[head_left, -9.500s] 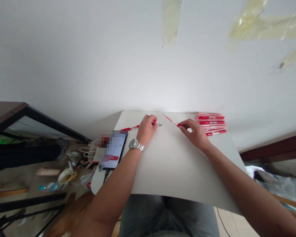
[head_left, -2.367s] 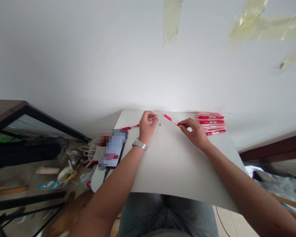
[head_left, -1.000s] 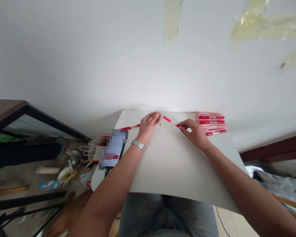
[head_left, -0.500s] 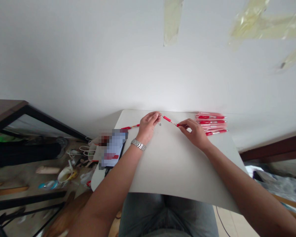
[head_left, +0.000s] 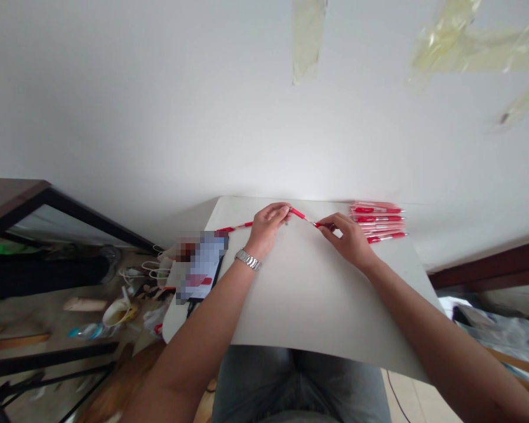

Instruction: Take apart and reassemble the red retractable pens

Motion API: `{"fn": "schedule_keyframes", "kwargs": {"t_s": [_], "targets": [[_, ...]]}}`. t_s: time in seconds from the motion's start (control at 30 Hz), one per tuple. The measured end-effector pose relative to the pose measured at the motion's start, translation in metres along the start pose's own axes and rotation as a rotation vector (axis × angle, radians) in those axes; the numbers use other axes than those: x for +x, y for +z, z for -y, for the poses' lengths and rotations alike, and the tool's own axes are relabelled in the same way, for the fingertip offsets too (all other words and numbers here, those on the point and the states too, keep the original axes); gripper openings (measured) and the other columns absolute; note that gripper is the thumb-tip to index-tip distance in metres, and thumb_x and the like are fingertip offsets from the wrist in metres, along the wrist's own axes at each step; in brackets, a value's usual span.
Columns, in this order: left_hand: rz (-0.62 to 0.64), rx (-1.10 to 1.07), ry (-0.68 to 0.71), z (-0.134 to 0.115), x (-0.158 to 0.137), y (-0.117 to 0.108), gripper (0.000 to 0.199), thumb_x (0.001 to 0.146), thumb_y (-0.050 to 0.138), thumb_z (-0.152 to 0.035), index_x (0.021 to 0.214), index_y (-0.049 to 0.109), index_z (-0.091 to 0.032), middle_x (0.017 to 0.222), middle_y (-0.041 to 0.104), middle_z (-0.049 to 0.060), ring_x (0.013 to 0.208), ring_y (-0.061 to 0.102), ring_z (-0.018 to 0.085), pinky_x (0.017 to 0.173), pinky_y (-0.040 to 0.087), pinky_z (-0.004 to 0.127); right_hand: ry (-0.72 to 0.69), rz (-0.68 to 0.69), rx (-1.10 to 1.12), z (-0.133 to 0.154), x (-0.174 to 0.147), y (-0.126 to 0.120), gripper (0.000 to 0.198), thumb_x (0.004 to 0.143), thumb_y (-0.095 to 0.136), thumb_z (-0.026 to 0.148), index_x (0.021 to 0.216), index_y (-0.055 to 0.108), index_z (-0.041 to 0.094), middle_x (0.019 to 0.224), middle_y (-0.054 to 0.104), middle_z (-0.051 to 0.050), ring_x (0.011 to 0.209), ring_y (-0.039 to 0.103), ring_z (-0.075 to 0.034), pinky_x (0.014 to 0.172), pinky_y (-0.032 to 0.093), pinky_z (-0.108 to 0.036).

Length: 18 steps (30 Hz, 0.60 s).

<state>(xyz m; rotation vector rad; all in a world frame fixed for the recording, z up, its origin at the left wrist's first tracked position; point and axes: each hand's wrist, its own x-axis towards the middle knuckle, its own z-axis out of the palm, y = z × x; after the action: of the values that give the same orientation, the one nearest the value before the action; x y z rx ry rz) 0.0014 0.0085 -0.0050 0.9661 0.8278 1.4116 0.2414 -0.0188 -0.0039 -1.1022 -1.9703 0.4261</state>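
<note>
A pen (head_left: 298, 212) with a red grip is stretched between my two hands above the white table, slanting down to the right. My left hand (head_left: 271, 222), wearing a metal watch, pinches its upper left end; any tiny part between those fingertips is too small to make out. My right hand (head_left: 344, 232) is closed on the red lower right end with thumb and fingers. Just under my left fingertips a small grey piece (head_left: 287, 222) shows on the table. Another red pen (head_left: 233, 227) lies behind my left wrist, partly covered by the hand.
A pile of red pens (head_left: 377, 220) lies at the table's (head_left: 308, 294) back right, near my right hand. On the left a phone (head_left: 205, 270) with a blurred screen rests on the table. The wall (head_left: 264, 117) rises directly behind the back edge.
My left fingertips have moved slightly right, up against the end of the red grip; a thin bit of the pen showed there before. My right hand has stayed in place.
</note>
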Motion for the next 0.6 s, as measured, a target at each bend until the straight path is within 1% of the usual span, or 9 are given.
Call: {"fn": "schedule_keyframes", "kwargs": {"t_s": [0.27, 0.43, 0.6], "targets": [[0.031, 0.016, 0.012, 0.0009, -0.0007, 0.0004, 0.029, 0.078, 0.088, -0.04, 0.098, 0.08, -0.019, 0.095, 0.077, 0.006, 0.085, 0.07, 0.015, 0.084, 0.056, 0.03, -0.007, 0.007, -0.004, -0.0003, 0.0001, -0.0001, 0.019, 0.102, 0.061, 0.039, 0.104, 0.072, 0.024, 0.091, 0.069, -0.006, 0.077, 0.066, -0.02, 0.07, 0.057, -0.036], [0.041, 0.008, -0.002, 0.0003, -0.0008, 0.0005, 0.03, 0.078, 0.089, -0.039, 0.098, 0.081, -0.02, 0.097, 0.078, 0.006, 0.086, 0.07, 0.015, 0.086, 0.056, 0.031, -0.009, 0.007, 0.002, 0.0, 0.0004, -0.0003, 0.022, 0.102, 0.06, 0.042, 0.104, 0.072, 0.024, 0.091, 0.069, -0.007, 0.076, 0.066, -0.02, 0.07, 0.057, -0.036], [0.044, 0.009, -0.013, 0.0006, -0.0006, -0.0001, 0.028, 0.078, 0.089, -0.039, 0.098, 0.081, -0.021, 0.096, 0.078, 0.006, 0.087, 0.07, 0.015, 0.087, 0.056, 0.032, -0.007, 0.005, 0.0, 0.0007, 0.0001, -0.0007, 0.02, 0.102, 0.06, 0.04, 0.105, 0.072, 0.024, 0.091, 0.069, -0.006, 0.077, 0.066, -0.02, 0.07, 0.058, -0.036]]}}
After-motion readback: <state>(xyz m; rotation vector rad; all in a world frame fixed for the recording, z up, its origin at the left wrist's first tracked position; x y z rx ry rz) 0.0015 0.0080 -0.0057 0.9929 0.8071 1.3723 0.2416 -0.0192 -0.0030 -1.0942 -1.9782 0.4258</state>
